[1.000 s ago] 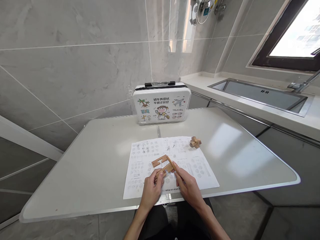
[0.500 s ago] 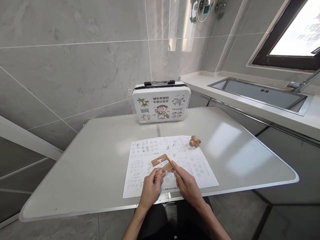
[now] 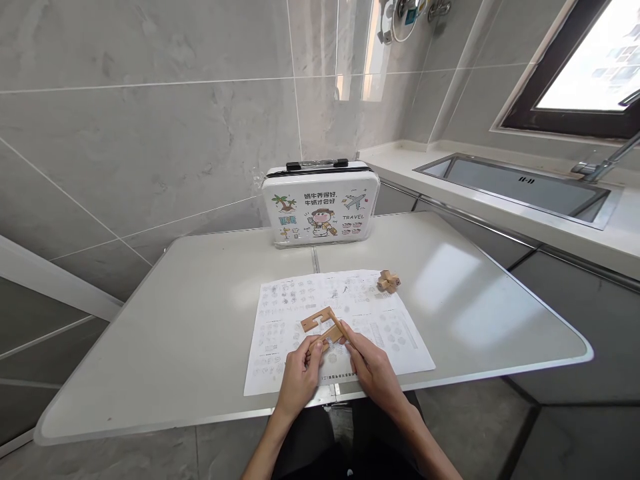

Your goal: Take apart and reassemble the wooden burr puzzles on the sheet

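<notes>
Both of my hands meet over a printed instruction sheet near the front edge of a white table. My left hand pinches the near end of a notched wooden puzzle piece. My right hand grips the same wooden assembly from the right with closed fingers. A second flat notched wooden piece lies on the sheet just beyond my fingertips, touching or nearly touching the held part. A small assembled wooden burr puzzle rests at the sheet's far right corner.
A white suitcase-shaped tin with cartoon prints stands upright at the table's back edge against the tiled wall. To the right a counter holds a steel sink and a tap below a window.
The view has drifted slightly. My hands and the wooden pieces stay in almost the same place on the sheet, with only small finger movements.
</notes>
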Demonstrator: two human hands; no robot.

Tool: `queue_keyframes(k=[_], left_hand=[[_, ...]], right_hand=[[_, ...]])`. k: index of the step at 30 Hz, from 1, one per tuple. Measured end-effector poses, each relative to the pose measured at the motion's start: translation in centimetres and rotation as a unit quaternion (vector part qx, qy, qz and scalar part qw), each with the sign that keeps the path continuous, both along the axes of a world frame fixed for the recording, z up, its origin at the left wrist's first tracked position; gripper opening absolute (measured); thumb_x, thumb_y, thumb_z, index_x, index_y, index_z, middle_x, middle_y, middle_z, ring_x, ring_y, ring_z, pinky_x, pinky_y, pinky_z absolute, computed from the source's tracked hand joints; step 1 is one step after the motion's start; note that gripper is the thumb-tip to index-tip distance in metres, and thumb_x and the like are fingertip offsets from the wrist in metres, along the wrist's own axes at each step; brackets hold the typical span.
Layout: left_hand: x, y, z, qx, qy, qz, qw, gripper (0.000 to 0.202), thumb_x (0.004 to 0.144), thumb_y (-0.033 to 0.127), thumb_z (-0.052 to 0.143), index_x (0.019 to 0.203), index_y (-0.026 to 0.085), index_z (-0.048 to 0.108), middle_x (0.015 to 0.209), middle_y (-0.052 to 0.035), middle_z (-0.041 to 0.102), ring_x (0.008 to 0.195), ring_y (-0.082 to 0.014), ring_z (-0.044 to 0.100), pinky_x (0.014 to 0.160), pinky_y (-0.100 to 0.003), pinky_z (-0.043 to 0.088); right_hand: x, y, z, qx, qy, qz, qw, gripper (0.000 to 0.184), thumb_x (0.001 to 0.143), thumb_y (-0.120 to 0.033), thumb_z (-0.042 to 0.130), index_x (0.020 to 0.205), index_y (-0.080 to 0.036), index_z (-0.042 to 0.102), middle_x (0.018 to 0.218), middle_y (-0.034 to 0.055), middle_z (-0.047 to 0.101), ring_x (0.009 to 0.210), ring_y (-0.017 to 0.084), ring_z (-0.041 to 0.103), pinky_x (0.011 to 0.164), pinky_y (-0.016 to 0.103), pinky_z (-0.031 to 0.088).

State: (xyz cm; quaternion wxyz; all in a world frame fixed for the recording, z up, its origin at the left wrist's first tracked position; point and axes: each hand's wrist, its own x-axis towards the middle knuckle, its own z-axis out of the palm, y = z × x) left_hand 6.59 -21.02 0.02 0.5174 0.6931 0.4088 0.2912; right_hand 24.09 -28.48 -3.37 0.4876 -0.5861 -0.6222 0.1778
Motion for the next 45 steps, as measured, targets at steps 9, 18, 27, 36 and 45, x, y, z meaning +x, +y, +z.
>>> queue_keyframes(k=[9,18,27,36,45], left_hand=[[0.1,-0.1,0.1,0.001,0.003,0.005,1.0,0.041,0.104,0.052,0.049,0.106,0.018,0.07,0.062,0.0039,0.046,0.056,-0.014,0.042,0.056,-0.025,0.031],[0.3,-0.1,-0.1,-0.013,-0.002,0.002,1.0,0.044,0.105,0.053,0.047,0.111,0.016,0.069,0.061,0.0051,0.042,0.054,-0.0128,0.038,0.055,-0.025,0.028],[0.1,-0.2,0.0,-0.012,-0.002,-0.009,1.0,0.043,0.105,0.053,0.046,0.112,0.016,0.068,0.061,0.0057,0.041,0.054,-0.0124,0.037,0.055,-0.025,0.027],[0.5,-0.3,0.6,-0.034,-0.01,-0.017,0.999,0.043,0.104,0.055,0.048,0.105,0.017,0.068,0.056,0.0062,0.044,0.051,-0.0131,0.039,0.054,-0.025,0.03],[0.5,-0.5,0.5,-0.039,-0.013,-0.032,0.999,0.035,0.103,0.051,0.053,0.1,0.019,0.065,0.052,0.0058,0.053,0.049,-0.013,0.047,0.055,-0.024,0.038]], right_hand=[[0.0,-0.1,0.2,-0.009,-0.005,0.012,1.0,0.057,0.11,-0.019,0.035,0.166,-0.029,0.033,0.126,0.0109,0.071,0.102,0.021,0.07,0.086,0.031,0.06],[-0.2,-0.1,0.8,-0.003,-0.02,0.004,1.0,0.057,0.11,-0.02,0.035,0.166,-0.031,0.032,0.121,0.01,0.071,0.101,0.02,0.07,0.086,0.03,0.06],[0.0,-0.2,0.7,-0.023,0.011,0.038,0.999,0.058,0.11,-0.02,0.033,0.166,-0.032,0.03,0.106,0.0062,0.07,0.06,0.015,0.056,0.065,0.028,0.057],[-0.6,0.1,0.7,-0.015,-0.074,0.016,0.997,0.054,0.11,-0.02,0.038,0.163,-0.031,0.039,0.11,0.0082,0.076,0.094,0.022,0.075,0.082,0.031,0.061],[-1.4,0.9,0.5,-0.02,-0.086,-0.032,0.996,0.049,0.11,-0.025,0.041,0.159,-0.03,0.045,0.122,0.0102,0.077,0.098,0.025,0.078,0.078,0.032,0.063]])
